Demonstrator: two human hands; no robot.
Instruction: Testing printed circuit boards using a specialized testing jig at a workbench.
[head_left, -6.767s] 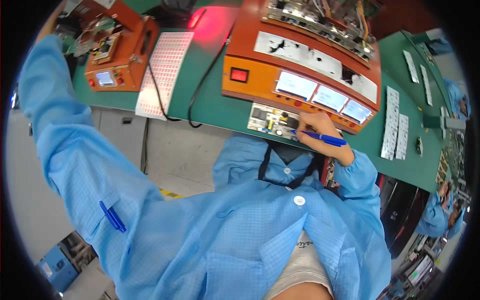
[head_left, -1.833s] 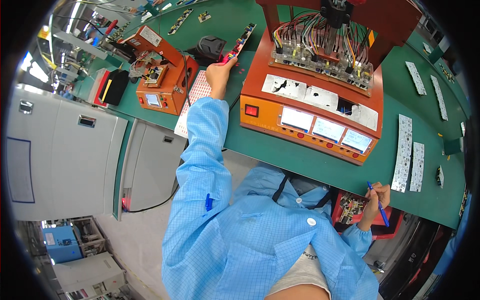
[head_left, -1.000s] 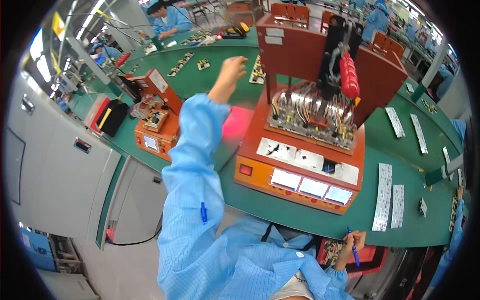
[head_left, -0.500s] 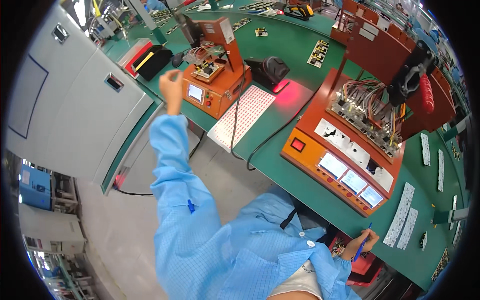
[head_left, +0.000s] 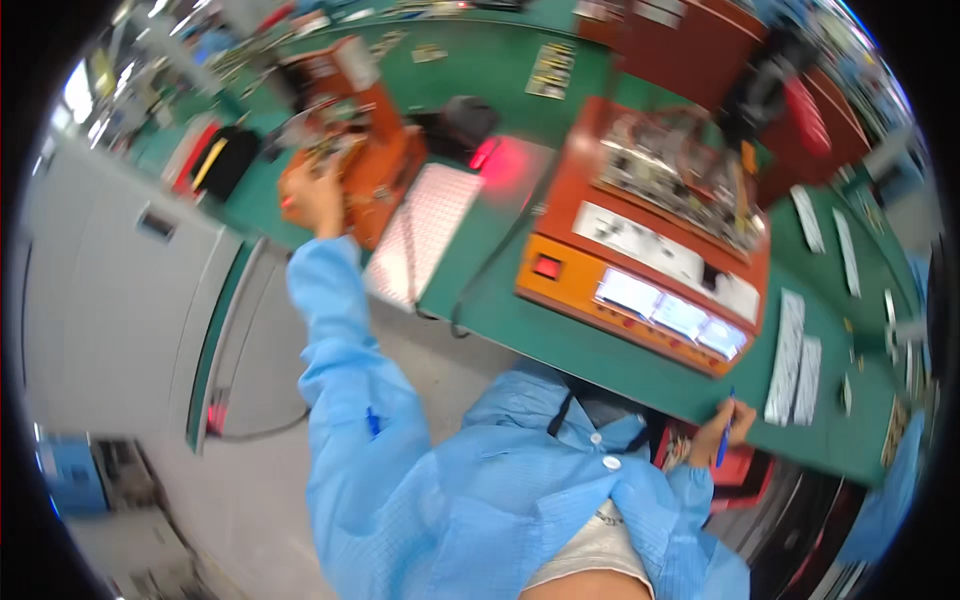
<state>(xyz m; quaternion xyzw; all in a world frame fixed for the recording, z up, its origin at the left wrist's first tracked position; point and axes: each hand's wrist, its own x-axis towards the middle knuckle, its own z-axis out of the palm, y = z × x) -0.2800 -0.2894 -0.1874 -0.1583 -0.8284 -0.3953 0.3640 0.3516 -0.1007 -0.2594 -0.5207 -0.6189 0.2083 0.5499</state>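
Observation:
My left hand (head_left: 318,204) is at the small orange test fixture (head_left: 385,192) on the far left of the green bench. It covers the front of that fixture, and its fingertips reach the board and wires (head_left: 338,130) on top. Motion blur hides whether the fingers hold anything. Down at the bench's near edge on the right, my right hand (head_left: 708,436) is closed round a blue pen (head_left: 722,450), which points up at a slant. Beside the small fixture lies a white sheet with rows of small red marks (head_left: 428,225).
A larger orange tester (head_left: 545,290) with lit screens fills the bench's middle. Behind the sheet, a dark scanner (head_left: 468,122) casts red light. Pale strips (head_left: 787,355) lie on the right. A grey cabinet (head_left: 110,300) stands at the left, a red bin (head_left: 740,480) under the bench edge.
My left hand has gone from raised beside the small fixture to its front and top. The view has shifted. My right hand keeps hold of the pen.

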